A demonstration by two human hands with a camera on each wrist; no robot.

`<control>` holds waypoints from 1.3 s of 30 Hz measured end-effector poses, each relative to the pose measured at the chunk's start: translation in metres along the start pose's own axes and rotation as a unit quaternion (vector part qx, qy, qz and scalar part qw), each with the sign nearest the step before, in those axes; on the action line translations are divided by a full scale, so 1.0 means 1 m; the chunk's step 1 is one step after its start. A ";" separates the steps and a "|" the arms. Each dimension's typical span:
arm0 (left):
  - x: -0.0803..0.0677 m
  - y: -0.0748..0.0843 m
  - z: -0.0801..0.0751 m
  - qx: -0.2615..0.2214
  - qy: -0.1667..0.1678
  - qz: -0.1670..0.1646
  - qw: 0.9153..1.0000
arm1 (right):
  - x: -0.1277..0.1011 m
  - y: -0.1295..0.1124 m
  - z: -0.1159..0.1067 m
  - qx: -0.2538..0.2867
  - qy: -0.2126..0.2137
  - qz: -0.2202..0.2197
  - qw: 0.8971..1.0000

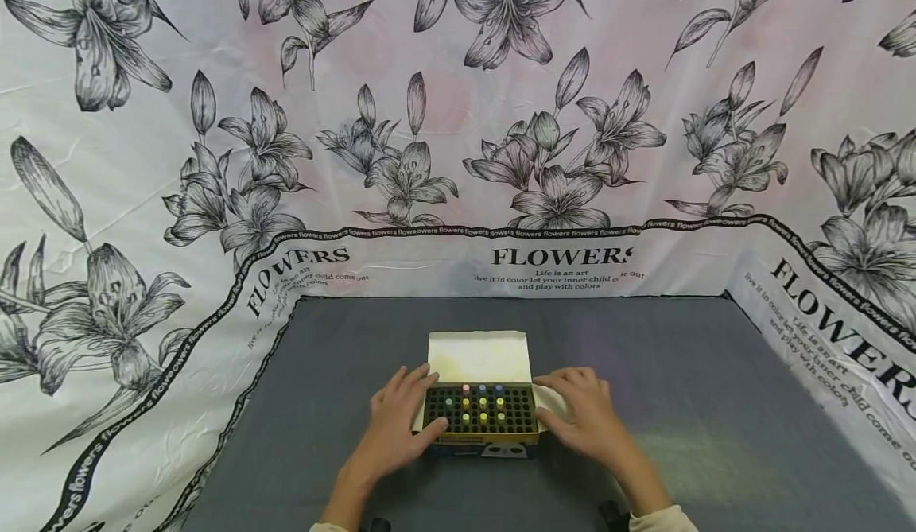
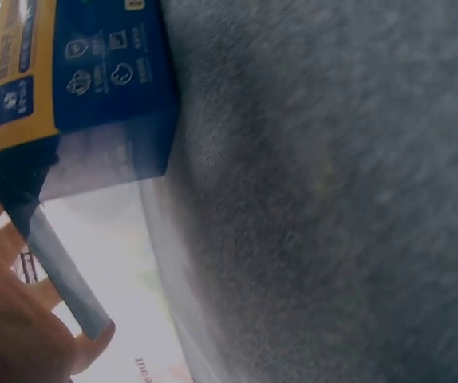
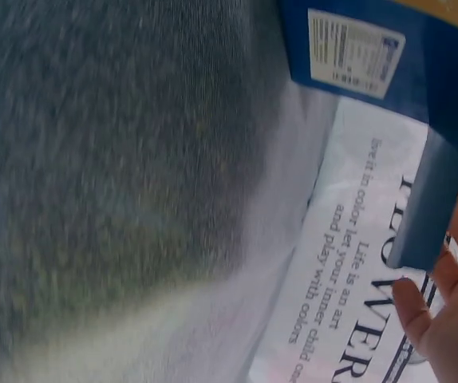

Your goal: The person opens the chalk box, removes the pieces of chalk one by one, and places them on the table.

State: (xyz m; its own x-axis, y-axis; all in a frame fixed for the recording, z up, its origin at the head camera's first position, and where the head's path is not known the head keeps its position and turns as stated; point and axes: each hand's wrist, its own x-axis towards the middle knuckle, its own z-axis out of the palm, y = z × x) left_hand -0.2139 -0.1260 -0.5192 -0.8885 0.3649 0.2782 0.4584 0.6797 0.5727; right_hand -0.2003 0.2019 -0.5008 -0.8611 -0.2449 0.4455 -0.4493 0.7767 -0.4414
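A blue and yellow cardboard box (image 1: 458,450) stands on the table, its pale lid (image 1: 478,357) raised at the back. Inside is a black tray (image 1: 517,409) full of round holes. Several small coloured pieces stand in it: a green piece (image 1: 448,402), a pink piece (image 1: 466,389), two blue ones and rows of yellow pieces (image 1: 483,418). My left hand (image 1: 393,425) lies along the left side, thumb at the front corner, fingers behind the side flap (image 2: 69,275). At the right side, my right hand (image 1: 583,417) touches the other flap (image 3: 432,199) with spread fingers.
The grey tabletop (image 1: 343,341) runs back to a flower-printed cloth (image 1: 429,269), which hangs behind and along both sides. Dark objects (image 1: 611,514) show near the wrists at the bottom edge.
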 end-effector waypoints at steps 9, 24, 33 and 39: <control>-0.003 0.001 0.009 0.028 -0.013 -0.023 0.999 | 0.008 -0.008 0.013 0.002 0.024 -0.064 0.998; -0.004 0.006 0.013 0.016 -0.012 -0.041 0.999 | 0.015 -0.019 0.023 -0.008 -0.029 -0.097 0.995; -0.006 0.007 0.016 0.014 -0.014 -0.048 0.999 | 0.019 -0.025 0.023 0.010 -0.073 -0.097 0.993; -0.005 0.006 0.017 0.013 -0.012 -0.049 0.999 | 0.019 -0.027 0.024 0.031 -0.085 -0.085 0.992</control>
State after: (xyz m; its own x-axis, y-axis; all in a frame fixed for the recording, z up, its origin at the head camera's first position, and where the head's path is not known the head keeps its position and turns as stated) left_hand -0.2063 -0.1133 -0.5305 -0.9285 0.3113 0.2024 0.3700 0.7289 0.5760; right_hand -0.2100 0.1624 -0.4994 -0.7969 -0.4679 0.3820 -0.6007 0.6802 -0.4200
